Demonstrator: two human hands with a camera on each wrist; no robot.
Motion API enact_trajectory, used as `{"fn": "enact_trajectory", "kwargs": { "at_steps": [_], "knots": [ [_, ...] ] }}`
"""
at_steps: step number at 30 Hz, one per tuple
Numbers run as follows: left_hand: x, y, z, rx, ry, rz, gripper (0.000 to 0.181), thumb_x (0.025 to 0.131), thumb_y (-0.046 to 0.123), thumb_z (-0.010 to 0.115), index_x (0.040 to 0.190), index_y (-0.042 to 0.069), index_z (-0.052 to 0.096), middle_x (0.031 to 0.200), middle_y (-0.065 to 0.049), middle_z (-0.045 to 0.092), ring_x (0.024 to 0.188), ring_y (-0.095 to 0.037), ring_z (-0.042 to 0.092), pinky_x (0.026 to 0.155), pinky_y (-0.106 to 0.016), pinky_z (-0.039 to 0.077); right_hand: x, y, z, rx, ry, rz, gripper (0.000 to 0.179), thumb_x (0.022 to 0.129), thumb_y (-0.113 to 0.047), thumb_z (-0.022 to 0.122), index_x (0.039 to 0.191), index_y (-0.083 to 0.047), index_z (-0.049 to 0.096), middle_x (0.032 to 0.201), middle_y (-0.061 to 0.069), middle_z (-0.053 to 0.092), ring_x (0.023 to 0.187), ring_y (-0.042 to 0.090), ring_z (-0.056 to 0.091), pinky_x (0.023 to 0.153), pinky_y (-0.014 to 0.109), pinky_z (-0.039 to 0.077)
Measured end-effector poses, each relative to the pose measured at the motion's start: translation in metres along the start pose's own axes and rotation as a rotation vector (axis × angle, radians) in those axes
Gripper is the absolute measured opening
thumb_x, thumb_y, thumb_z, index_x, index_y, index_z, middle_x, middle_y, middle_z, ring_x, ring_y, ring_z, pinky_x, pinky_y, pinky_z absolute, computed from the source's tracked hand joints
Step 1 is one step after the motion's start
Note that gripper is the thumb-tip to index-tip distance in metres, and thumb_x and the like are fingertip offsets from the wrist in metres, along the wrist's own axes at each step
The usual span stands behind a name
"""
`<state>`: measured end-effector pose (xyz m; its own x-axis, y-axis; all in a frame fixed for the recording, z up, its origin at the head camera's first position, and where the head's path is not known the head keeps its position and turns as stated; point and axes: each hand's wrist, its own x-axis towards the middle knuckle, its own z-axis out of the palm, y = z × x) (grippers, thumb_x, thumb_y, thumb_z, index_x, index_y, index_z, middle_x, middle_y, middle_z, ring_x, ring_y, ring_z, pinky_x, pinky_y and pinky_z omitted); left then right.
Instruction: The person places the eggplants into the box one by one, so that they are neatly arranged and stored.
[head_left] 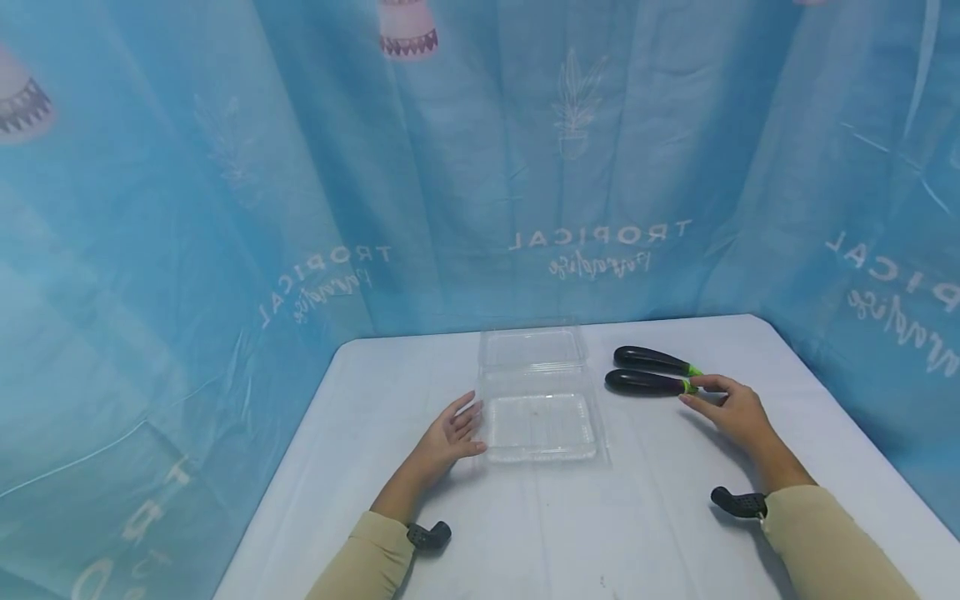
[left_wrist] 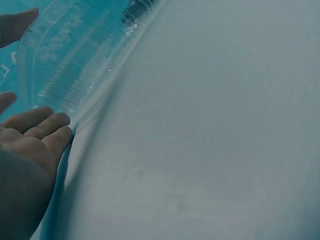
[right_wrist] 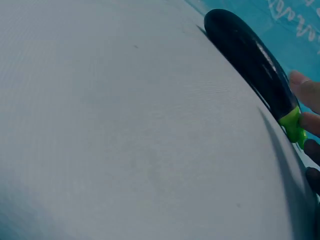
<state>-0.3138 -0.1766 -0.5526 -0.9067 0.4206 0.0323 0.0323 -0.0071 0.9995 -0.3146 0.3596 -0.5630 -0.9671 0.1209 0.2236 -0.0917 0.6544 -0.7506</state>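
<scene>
A clear plastic clamshell box (head_left: pixel 542 427) lies on the table with its lid (head_left: pixel 532 348) folded back behind it. Beside the box's left edge is my left hand (head_left: pixel 450 437), fingers loosely extended and spread, fingertips right at the plastic. In the left wrist view several fingers (left_wrist: pixel 47 125) show next to the box wall (left_wrist: pixel 75 55). At the right lie two dark eggplants with green stems, the nearer eggplant (head_left: pixel 643 383) in front of the farther eggplant (head_left: pixel 649 359). My right hand (head_left: pixel 731 408) reaches the nearer one's green stem end (right_wrist: pixel 291 122), thumb and fingers spread around it.
A white-covered table (head_left: pixel 525 533) carries everything. Blue printed curtains (head_left: pixel 450 167) hang behind it and along both sides. Black wrist-mounted devices (head_left: pixel 429 536) sit at both sleeves.
</scene>
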Motion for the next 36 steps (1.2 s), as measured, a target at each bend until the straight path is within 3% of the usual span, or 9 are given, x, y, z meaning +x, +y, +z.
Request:
{"fn": "enact_trajectory", "kwargs": {
  "at_steps": [10, 17, 23, 29, 33, 36],
  "knots": [
    [-0.008, 0.005, 0.0, 0.025, 0.003, 0.008, 0.098, 0.088, -0.003, 0.082, 0.167, 0.012, 0.026, 0.169, -0.014, 0.03, 0.153, -0.03, 0.031, 0.117, -0.029, 0.036, 0.008, -0.003, 0.009, -0.064, 0.002, -0.121, 0.046, 0.093, -0.011, 0.083, 0.134, 0.003, 0.065, 0.134, 0.028, 0.063, 0.128, 0.051, 0.052, 0.104, 0.071, 0.042],
    [-0.009, 0.004, -0.001, 0.021, 0.012, 0.02, 0.099, 0.088, -0.004, 0.082, 0.167, 0.01, 0.025, 0.169, -0.014, 0.031, 0.154, -0.029, 0.03, 0.118, -0.026, 0.033, 0.021, -0.003, 0.014, -0.159, -0.008, -0.234, 0.045, 0.09, -0.012, 0.086, 0.13, 0.003, 0.071, 0.125, 0.027, 0.065, 0.118, 0.048, 0.05, 0.092, 0.063, 0.042],
    [-0.006, -0.001, 0.002, 0.047, 0.006, 0.038, 0.099, 0.087, -0.002, 0.083, 0.167, 0.009, 0.025, 0.168, -0.016, 0.031, 0.154, -0.03, 0.029, 0.119, -0.028, 0.033, 0.022, -0.003, 0.017, -0.182, -0.004, -0.207, 0.034, 0.091, -0.012, 0.086, 0.12, 0.0, 0.074, 0.126, 0.029, 0.065, 0.122, 0.052, 0.048, 0.101, 0.071, 0.039],
    [-0.003, 0.0, 0.006, 0.059, 0.005, 0.079, 0.095, 0.087, -0.006, 0.082, 0.165, 0.005, 0.03, 0.17, -0.014, 0.028, 0.155, -0.031, 0.026, 0.119, -0.029, 0.032, 0.018, -0.005, 0.019, -0.116, 0.007, -0.162, 0.027, 0.094, -0.013, 0.082, 0.117, -0.002, 0.073, 0.123, 0.028, 0.068, 0.128, 0.056, 0.052, 0.105, 0.072, 0.04],
    [-0.004, 0.003, 0.007, 0.065, 0.012, 0.073, 0.091, 0.087, -0.006, 0.081, 0.164, 0.006, 0.035, 0.171, -0.009, 0.027, 0.156, -0.027, 0.024, 0.119, -0.027, 0.032, 0.012, -0.013, 0.019, -0.073, 0.035, -0.138, 0.032, 0.099, -0.024, 0.078, 0.122, -0.003, 0.072, 0.121, 0.025, 0.07, 0.117, 0.047, 0.063, 0.095, 0.062, 0.052],
    [-0.004, 0.004, 0.007, 0.079, 0.011, 0.06, 0.09, 0.087, -0.005, 0.082, 0.163, 0.006, 0.036, 0.171, -0.006, 0.028, 0.156, -0.023, 0.025, 0.119, -0.026, 0.031, 0.01, -0.026, 0.015, 0.003, 0.08, -0.068, 0.039, 0.101, -0.034, 0.075, 0.126, -0.004, 0.073, 0.118, 0.021, 0.072, 0.103, 0.031, 0.067, 0.083, 0.038, 0.056]
  ]
}}
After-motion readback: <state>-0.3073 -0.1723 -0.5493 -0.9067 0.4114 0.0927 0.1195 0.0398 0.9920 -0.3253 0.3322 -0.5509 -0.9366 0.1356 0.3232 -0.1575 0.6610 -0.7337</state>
